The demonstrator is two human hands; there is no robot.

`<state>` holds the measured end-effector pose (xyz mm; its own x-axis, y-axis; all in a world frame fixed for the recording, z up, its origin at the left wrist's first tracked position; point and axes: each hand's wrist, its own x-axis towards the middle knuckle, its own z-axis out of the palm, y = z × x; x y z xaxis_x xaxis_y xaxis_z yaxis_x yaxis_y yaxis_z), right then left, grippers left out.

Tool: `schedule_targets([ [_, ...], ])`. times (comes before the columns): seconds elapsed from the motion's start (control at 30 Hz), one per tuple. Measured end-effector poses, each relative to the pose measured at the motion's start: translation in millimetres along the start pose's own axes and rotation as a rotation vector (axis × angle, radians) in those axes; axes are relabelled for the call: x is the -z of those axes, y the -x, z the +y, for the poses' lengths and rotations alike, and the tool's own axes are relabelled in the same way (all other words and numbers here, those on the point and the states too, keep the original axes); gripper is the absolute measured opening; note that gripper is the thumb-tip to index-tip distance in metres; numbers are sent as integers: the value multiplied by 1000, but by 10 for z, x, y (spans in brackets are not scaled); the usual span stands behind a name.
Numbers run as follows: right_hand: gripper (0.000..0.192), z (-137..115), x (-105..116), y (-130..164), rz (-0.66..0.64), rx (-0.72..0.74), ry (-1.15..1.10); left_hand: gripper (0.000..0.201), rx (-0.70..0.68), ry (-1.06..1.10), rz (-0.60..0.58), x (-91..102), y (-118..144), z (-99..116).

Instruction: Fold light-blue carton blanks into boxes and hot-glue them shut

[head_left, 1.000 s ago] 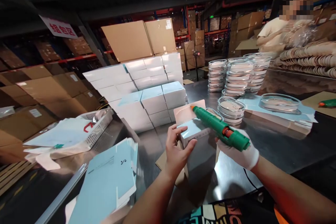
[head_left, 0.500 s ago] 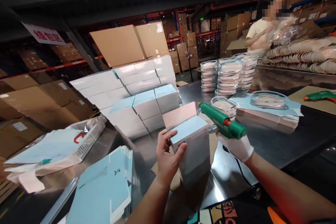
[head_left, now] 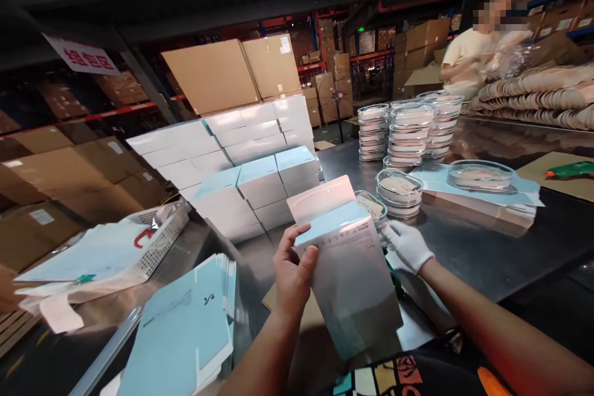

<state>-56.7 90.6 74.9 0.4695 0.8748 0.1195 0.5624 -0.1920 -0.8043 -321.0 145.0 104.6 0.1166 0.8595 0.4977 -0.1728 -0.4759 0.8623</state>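
Note:
My left hand [head_left: 294,266] grips a tall light-blue and white cardboard box [head_left: 352,272] by its upper left side, thumb on the front face. The box leans toward me and its pale pink flap [head_left: 321,199] stands up at the back. My right hand [head_left: 409,245], in a white glove, has its fingertips closed at the rim of a clear oval case [head_left: 371,205] with a pale insert, just behind the box. A green glue gun [head_left: 395,278] lies between the box and my right wrist, mostly hidden by the box.
Stacked clear oval cases [head_left: 408,130] stand behind my right hand. White boxes [head_left: 260,192] are piled ahead. Flat light-blue cartons [head_left: 180,328] and a white basket [head_left: 162,241] lie left. Another glue gun [head_left: 570,170] lies far right. A person [head_left: 468,59] stands at the back right.
My right hand has let go of the green glue gun, now lying low behind the box, and moved to the oval case. The box in my left hand has tilted, its lower end swinging right.

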Motion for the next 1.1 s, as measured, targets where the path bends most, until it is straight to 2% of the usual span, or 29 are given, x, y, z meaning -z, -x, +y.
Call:
schedule_targets([
  [0.07, 60, -242, 110, 74, -14, 140, -306, 56, -50, 20, -50, -49, 14, -2],
  [0.13, 47, -504, 189, 177, -49, 300, -493, 54, -83, 44, -106, -90, 33, -17],
  [0.2, 32, -717, 234, 274, -61, 384, -485, 53, -93, 42, -142, -111, 45, -47],
  [0.3, 34, -839, 263, 363, -52, 375, -436, 53, -95, 14, -172, -108, 42, -104],
  [0.37, 42, -782, 281, 375, -100, 369, -483, 50, -125, 15, -194, -106, 34, -140],
  [0.43, 66, -646, 310, 365, -182, 401, -520, 45, -193, 27, -203, -117, 30, -170],
  [0.5, 87, -480, 345, 356, -223, 461, -468, 41, -262, 89, -197, -138, 29, -189],
  [0.53, 87, -401, 361, 358, -219, 498, -417, 42, -296, 140, -196, -147, 27, -193],
  [0.63, 56, -253, 385, 399, -192, 645, -303, 49, -393, 222, -250, -132, -4, -176],
  [0.73, 34, -260, 371, 468, -214, 801, -290, 35, -499, 84, -398, -53, -67, -123],
  [0.8, 33, -311, 356, 498, -223, 870, -284, 30, -579, 30, -475, -4, -109, -86],
  [0.9, 37, -371, 339, 501, -236, 909, -284, 27, -647, 54, -502, 13, -151, -61],
  [1.1, 33, -355, 307, 445, -248, 876, -328, 25, -621, 35, -512, 52, -180, -75],
])
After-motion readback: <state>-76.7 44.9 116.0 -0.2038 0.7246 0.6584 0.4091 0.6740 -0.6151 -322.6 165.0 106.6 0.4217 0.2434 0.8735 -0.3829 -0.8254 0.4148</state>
